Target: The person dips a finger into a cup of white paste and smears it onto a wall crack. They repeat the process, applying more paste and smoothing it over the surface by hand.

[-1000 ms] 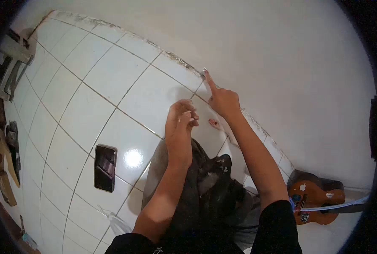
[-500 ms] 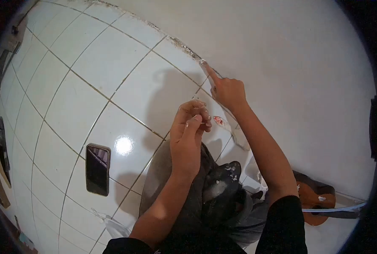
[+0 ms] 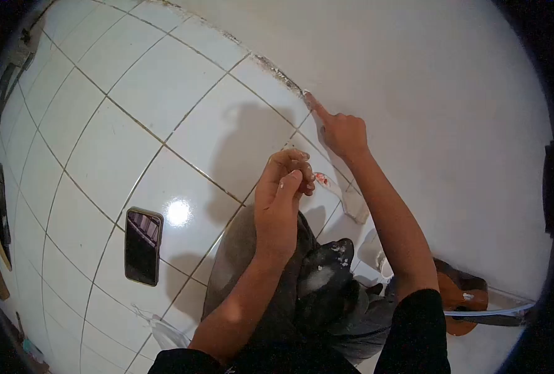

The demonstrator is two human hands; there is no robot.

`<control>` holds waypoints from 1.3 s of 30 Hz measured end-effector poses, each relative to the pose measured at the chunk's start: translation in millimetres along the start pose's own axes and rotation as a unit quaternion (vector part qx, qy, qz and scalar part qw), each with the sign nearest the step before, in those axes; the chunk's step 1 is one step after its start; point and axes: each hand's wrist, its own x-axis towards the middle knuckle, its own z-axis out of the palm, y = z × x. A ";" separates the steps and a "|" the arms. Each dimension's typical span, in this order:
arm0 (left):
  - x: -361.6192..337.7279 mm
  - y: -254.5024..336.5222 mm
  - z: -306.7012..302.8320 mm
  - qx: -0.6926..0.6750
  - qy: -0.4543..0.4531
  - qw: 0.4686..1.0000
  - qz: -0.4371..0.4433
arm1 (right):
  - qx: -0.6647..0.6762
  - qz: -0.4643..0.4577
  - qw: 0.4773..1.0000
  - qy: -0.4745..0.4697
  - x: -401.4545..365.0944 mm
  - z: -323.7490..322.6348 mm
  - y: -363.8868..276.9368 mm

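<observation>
The right hand (image 3: 342, 134) has slid its pointing fingertip slightly along the grimy seam where the white tiled floor (image 3: 165, 87) meets the wall. The left hand (image 3: 283, 187), fingers pinched, now sits just beside the small white red-marked scrap (image 3: 322, 181). The right forearm now hides more of the brown wooden guitar (image 3: 462, 300).

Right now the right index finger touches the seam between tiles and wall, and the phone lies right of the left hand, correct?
No. The head view shows the phone lying left of the left hand, on the tiles; the right hand does touch the seam with its index finger.
</observation>
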 end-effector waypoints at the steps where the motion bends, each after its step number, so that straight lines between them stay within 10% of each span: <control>1: 0.2 -0.8 -0.9 -0.003 -0.003 1.000 0.001 | 0.007 -0.005 1.000 0.005 0.9 -1.3 -3.4; 12: 0.3 0.2 -1.3 0.006 -0.012 1.000 -0.003 | 0.098 0.054 0.994 0.010 -17.8 -30.6 -6.2; 16: -1.6 -6.5 -0.4 0.054 -0.011 0.998 0.008 | 0.787 0.186 0.587 -0.031 -58.3 -91.2 -15.8; 20: -13.0 -8.4 5.5 0.179 -0.129 0.974 0.050 | 0.943 0.088 0.302 0.105 -113.7 -120.9 -44.9; 23: -18.1 -21.3 0.4 0.174 -0.008 0.984 0.027 | 0.955 0.016 0.259 0.142 -141.3 -121.8 -61.2; 27: -16.2 -5.3 1.1 0.203 -0.186 0.961 0.023 | 0.966 -0.006 0.206 0.157 -196.7 -134.2 -50.3; 29: -17.5 -14.9 4.6 0.320 -0.110 0.940 0.044 | 0.963 0.022 0.203 0.173 -228.5 -133.5 -28.7; 36: -34.7 -20.1 10.1 0.459 -0.299 0.835 0.053 | 0.885 0.108 0.253 0.376 -380.0 -111.8 74.3; 39: -40.8 -22.8 11.3 0.566 -0.347 0.747 0.037 | 0.851 0.169 0.110 0.485 -433.8 -87.9 104.7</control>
